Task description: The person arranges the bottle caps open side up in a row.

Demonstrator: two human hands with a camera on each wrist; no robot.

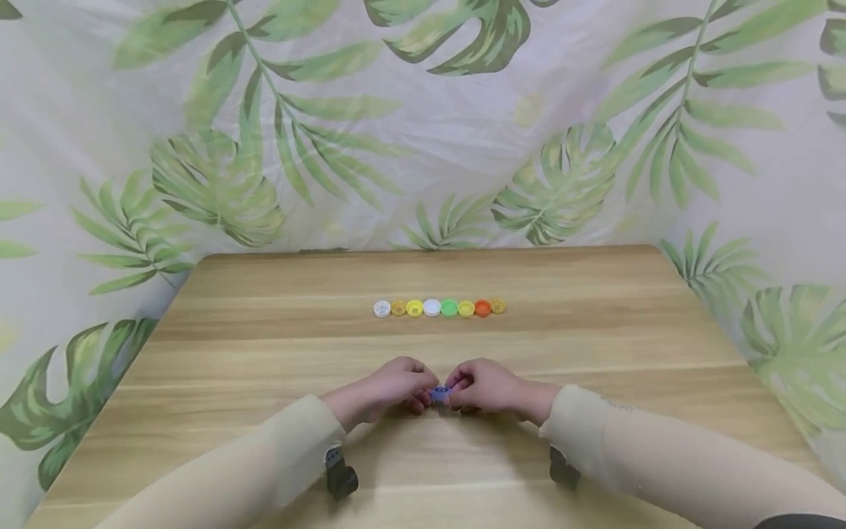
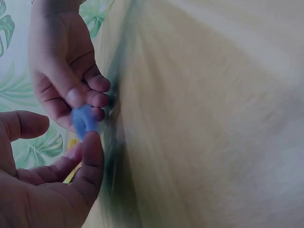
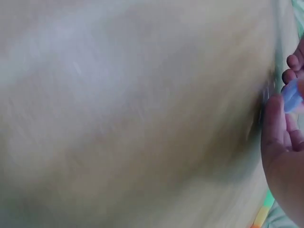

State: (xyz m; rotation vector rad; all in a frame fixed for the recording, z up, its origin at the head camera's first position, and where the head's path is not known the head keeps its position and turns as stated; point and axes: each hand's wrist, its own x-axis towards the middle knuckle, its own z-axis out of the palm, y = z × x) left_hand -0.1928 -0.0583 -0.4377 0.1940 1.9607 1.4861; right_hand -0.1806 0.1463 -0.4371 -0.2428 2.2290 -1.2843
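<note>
In the head view, a small blue bottle cap (image 1: 440, 394) is held between both hands, low over the front middle of the wooden table. My left hand (image 1: 402, 385) pinches its left side, thumb and fingers bent towards it. From the other side my right hand (image 1: 487, 383) grips the cap's right edge between thumb and fingers. The left wrist view shows the blue cap (image 2: 85, 121) blurred, with fingertips of both hands against it. Fingers partly cover the cap (image 3: 291, 96) at the right border of the right wrist view.
Farther back on the wooden table (image 1: 264, 353), several bottle caps stand in a straight row, among them a white cap (image 1: 382, 309), a green cap (image 1: 449, 308) and an orange-red cap (image 1: 483, 308). A leaf-patterned cloth (image 1: 456, 162) hangs behind the table.
</note>
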